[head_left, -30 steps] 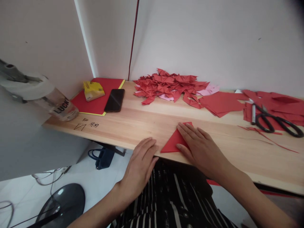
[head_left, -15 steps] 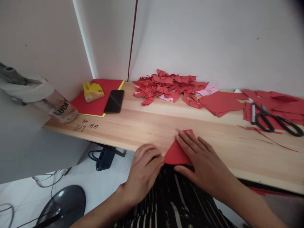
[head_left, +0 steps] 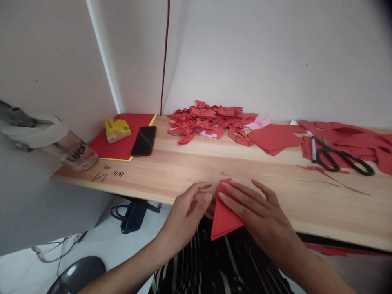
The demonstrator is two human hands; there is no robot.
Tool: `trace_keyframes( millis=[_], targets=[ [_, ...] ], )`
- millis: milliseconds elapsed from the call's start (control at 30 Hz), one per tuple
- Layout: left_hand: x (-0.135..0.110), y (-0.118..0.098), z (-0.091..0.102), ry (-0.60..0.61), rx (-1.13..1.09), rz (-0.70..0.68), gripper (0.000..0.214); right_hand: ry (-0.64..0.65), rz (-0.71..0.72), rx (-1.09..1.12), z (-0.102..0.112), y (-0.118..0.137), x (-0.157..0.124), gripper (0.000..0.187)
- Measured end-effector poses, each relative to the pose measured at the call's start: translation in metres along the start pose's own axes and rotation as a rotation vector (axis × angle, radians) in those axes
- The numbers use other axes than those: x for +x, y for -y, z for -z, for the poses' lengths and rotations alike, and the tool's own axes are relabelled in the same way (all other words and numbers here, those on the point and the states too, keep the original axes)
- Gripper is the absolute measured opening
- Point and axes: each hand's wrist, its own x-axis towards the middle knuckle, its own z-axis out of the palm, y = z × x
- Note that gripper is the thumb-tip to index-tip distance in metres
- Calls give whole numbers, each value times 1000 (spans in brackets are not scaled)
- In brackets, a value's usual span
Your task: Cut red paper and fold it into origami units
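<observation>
A folded red paper [head_left: 226, 216] with a pointed lower corner overhangs the table's front edge, tilted above my lap. My right hand [head_left: 260, 208] holds it from the right, long fingers stretched across its face and the thumb out of sight. Just left of the paper is my left hand [head_left: 191, 208], its thumb raised apart from loosely bent fingers. Some of those fingertips pass behind the paper's left edge, so whether they touch it is hidden.
Folded red paper pieces [head_left: 211, 120] are heaped by the wall, beside flat red sheets [head_left: 275, 139]. Black-handled scissors [head_left: 346, 157] and a marker [head_left: 313, 150] lie at right. On the left are a phone [head_left: 143, 141], a yellow packet [head_left: 118, 130] and a bottle [head_left: 76, 153].
The red paper has turned and its lower corner now extends past the table edge. My left hand has rolled thumb-up beside it; my right hand has shifted with the paper.
</observation>
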Motion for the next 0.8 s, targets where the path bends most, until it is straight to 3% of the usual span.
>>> trace_keyframes(
  millis=[67, 167, 233, 333, 467, 600, 700, 800],
  targets=[
    [13, -5, -3, 116, -214, 111, 40, -9, 19, 11, 1, 0, 1, 40],
    [31, -8, -6, 147, -406, 197, 37, 3, 50, 3, -2, -2, 2, 40],
    [43, -11, -7, 131, -424, 217, 35, 7, 64, -15, -5, -5, 3, 41],
    [61, -18, -4, 112, -365, 136, 35, -16, 34, -44, -3, -12, 7, 47],
    [87, -32, 3, 110, -228, 67, 34, -65, -170, 73, 11, -28, 21, 57],
    [111, -40, 8, 179, -82, 28, 32, -102, -613, 417, 25, -61, 48, 40],
    [126, -41, 6, 212, -8, 26, 31, 4, -701, 656, 25, -91, 74, 51],
    [140, -41, 3, 266, 86, -11, 28, 75, -684, 604, 20, -113, 95, 42]
  ],
)
